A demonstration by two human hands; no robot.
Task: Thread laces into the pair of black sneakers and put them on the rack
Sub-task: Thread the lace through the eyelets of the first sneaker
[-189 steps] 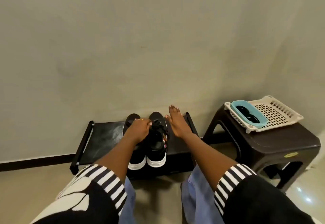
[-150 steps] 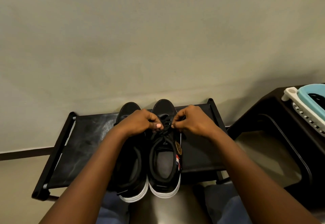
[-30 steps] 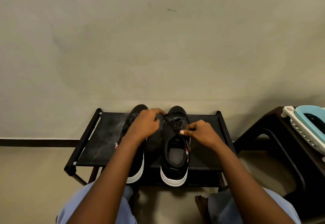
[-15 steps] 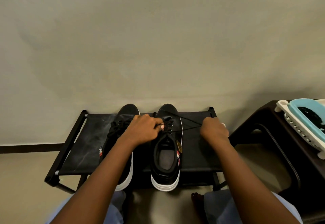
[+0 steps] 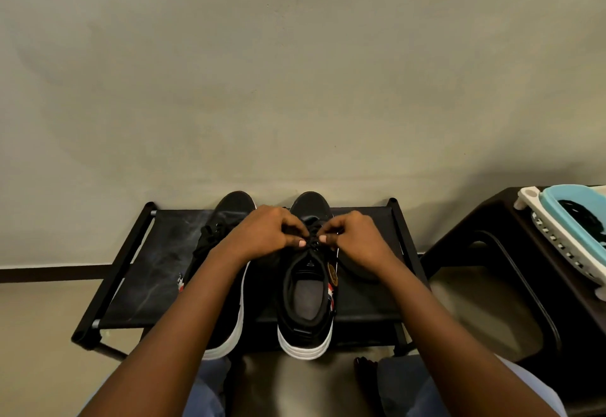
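Note:
Two black sneakers with white soles stand side by side on a low black rack, toes to the wall. The right sneaker has its opening facing me. My left hand and my right hand meet over its eyelets, each pinching the black lace between thumb and fingers. The left sneaker is partly hidden under my left forearm; its lace lies loose over its tongue.
A dark brown plastic stool stands right of the rack. It carries a cream basket with a light blue tray inside. A plain wall rises just behind the rack. My knees and one foot show at the bottom.
Half a second ago my right hand was out to the right, pulling the lace taut. It has come back in to the eyelets beside my left hand.

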